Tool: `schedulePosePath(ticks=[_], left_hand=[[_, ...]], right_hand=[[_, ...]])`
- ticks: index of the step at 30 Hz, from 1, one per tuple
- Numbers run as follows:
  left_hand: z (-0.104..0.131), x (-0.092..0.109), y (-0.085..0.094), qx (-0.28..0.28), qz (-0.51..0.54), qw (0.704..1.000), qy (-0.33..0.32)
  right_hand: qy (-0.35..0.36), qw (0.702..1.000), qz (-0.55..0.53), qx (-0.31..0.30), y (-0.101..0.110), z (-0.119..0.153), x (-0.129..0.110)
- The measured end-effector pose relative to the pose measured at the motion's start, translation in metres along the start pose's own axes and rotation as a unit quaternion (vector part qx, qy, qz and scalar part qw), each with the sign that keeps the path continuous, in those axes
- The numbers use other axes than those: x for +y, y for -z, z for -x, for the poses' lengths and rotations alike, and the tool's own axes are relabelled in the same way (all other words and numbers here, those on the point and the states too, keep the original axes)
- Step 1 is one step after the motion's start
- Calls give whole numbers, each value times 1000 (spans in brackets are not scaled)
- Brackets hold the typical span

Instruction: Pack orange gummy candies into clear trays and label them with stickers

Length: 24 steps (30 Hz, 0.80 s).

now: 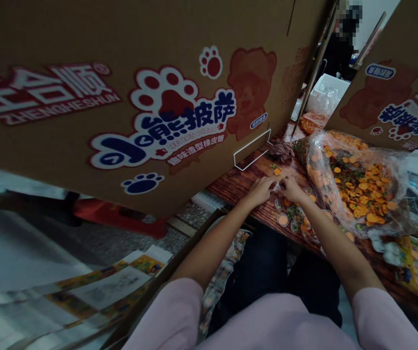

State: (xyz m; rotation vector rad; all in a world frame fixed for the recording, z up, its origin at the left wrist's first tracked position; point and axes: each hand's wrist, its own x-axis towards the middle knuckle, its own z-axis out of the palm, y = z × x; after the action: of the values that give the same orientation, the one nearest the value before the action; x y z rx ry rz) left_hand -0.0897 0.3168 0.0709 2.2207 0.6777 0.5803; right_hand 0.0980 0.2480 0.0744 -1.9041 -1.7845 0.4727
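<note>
Your left grip (pixel 261 191) and right grip (pixel 292 188) sit nearly together, fingertips drawn in narrow at a small, clear, shiny piece (pixel 276 186) just over the dark red-brown wood-grain bench (pixel 227 187); you cannot tell from here whether either one is pinched shut on it. What you have in hand looks like two-handed fingertip work on that one piece; the next move probably calls for light, even pressure and steady wrists. Just beyond your fingers lies a small round orange-and-green piece (pixel 276 169); flat round orange pieces in clear wrapping (pixel 283 220) crowd the bench under your right forearm. Mind the edges: a tall brown printed cardboard box (pixel 179 29) walls off your left, and a bulging clear plastic bag of orange discs (pixel 400 167) hems in your right; your freest room seems to be the bare wood beside your left grip.
</note>
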Motion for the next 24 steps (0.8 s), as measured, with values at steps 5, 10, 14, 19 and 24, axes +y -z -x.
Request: schedulePosePath(ticks=[5,10,14,19,24], left_hand=[[-8,9,-10,70,93,992,43],[-11,24,-10,132,217,964,75],[12,49,-10,165,298,936,84],[63,87,-20,177,358,913,79],[95,111,-28,188,416,886,86]], right_hand=[[-63,987,-126,74,-1,7,-13],[-61,955,-243,160,23,29,-45],[-86,929,-308,187,43,70,-73],[-136,904,-355,194,48,125,-102],[-152,871,-423,199,42,162,-117]])
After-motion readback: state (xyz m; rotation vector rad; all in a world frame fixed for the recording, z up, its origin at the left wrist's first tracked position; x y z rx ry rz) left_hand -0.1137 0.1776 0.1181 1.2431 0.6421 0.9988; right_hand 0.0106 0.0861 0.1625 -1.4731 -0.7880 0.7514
